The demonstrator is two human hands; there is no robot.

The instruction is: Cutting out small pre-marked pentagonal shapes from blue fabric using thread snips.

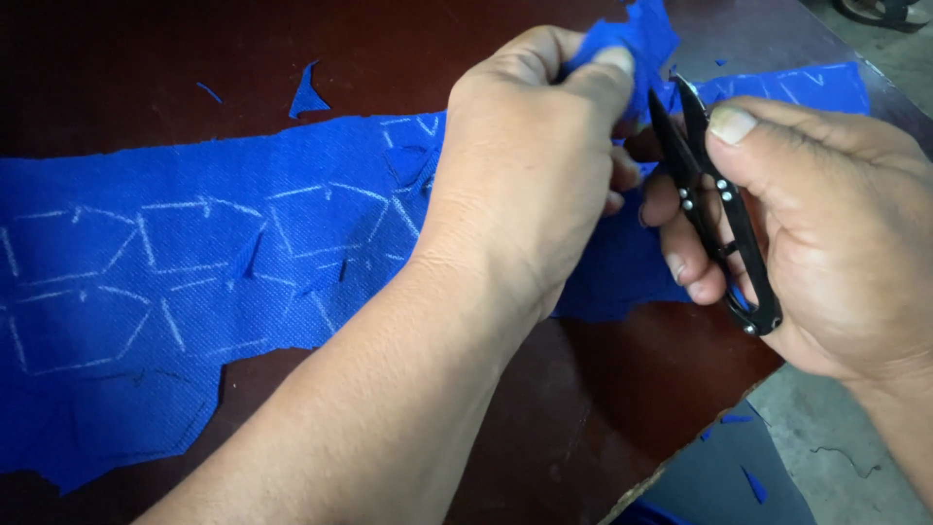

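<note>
The left hand pinches a blue fabric piece upright. The right hand grips black thread snips, whose blades point up-left, just right of the pinched cloth.

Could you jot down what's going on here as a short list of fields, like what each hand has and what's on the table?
Left hand: left hand pinches a raised fold of the blue fabric sheet marked with white chalk lines
Right hand: right hand holds small black metal thread snips, blades at the pinched fabric
Surface: dark reddish-brown table
Scraps: small blue fabric offcut lies on the table beyond the sheet
Floor: grey floor with a few blue bits
</note>
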